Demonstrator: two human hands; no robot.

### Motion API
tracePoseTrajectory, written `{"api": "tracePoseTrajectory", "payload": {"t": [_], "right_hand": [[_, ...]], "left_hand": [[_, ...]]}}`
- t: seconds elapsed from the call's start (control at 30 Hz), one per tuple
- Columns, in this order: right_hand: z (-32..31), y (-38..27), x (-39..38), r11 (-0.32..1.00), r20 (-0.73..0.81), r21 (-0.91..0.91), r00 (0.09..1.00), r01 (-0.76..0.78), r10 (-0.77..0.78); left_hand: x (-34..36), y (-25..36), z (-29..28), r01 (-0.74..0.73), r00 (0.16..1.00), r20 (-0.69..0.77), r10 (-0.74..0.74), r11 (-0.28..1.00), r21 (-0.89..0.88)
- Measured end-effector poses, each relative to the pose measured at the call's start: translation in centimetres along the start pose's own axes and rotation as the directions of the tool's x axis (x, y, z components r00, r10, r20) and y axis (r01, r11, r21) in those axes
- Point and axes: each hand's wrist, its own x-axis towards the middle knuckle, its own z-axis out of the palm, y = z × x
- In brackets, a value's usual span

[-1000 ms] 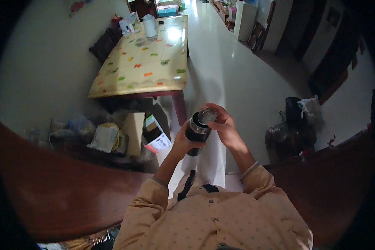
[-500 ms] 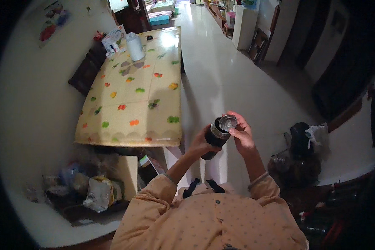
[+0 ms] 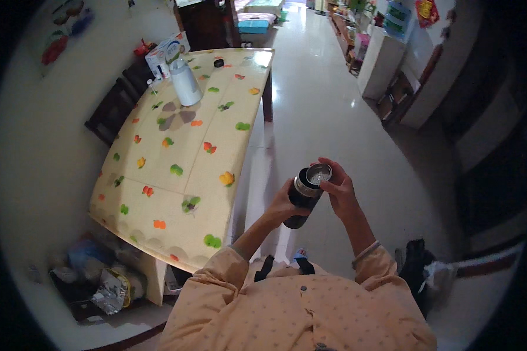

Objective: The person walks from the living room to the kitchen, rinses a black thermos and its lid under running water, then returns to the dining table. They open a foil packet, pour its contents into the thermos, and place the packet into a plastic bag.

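Note:
My left hand [image 3: 282, 206] is wrapped round a black thermos bottle [image 3: 299, 219] with a silver neck, tilted in front of my body. In my right hand [image 3: 338, 186], a small round metal tea strainer [image 3: 319, 174] is pinched between thumb and fingers. It sits tipped at the bottle's open mouth; whether it touches the rim I cannot tell. Both hands are off the table, to the right of its near end. A small black lid [image 3: 218, 62] lies near the table's far end, beyond a pale jug [image 3: 185, 85].
To my left stands a table [image 3: 158, 207] with a fruit-patterned cover. Dark chairs [image 3: 111, 108] and a box [image 3: 167, 52] are along its far left side. Bags [image 3: 111, 289] lie on a low shelf below the near end. A white cabinet [image 3: 382, 61] stands at far right.
My body has moved forward along the table, so the table and jug appear nearer and shifted. Both hands keep their hold on the bottle and strainer.

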Motion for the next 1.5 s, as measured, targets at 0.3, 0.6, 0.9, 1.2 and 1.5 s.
{"api": "tracePoseTrajectory", "payload": {"t": [0.3, 0.6, 0.9, 1.2, 1.5], "right_hand": [[-4.6, 2.0, 19.5, 0.990, 0.200, 0.045, 0.972, -0.131, 0.119], [-3.1, 5.4, 42.0, 0.977, 0.334, 0.057, 0.926, -0.204, 0.173], [-2.6, 12.6, 60.1, 0.871, 0.409, 0.256, 0.864, -0.418, 0.295], [-1.9, 22.6, 79.4, 0.703, 0.557, 0.172, 0.657, -0.690, 0.508], [-1.1, 30.8, 93.1, 0.718, 0.485, -0.088, 0.600, -0.690, 0.636]], "left_hand": [[14.6, 0.9, -6.6, -0.039, 0.967, -0.252, 0.046, 0.999, 0.032], [29.7, 3.4, -19.1, -0.096, 0.903, -0.424, 0.067, 0.994, -0.049], [37.2, 5.8, -29.5, -0.128, 0.745, -0.662, 0.074, 0.991, -0.033], [46.0, 4.7, -36.1, -0.385, 0.364, -0.925, 0.114, 0.922, -0.038], [51.9, 4.1, -39.2, -0.369, 0.105, -0.991, 0.081, 0.929, 0.037]]}}
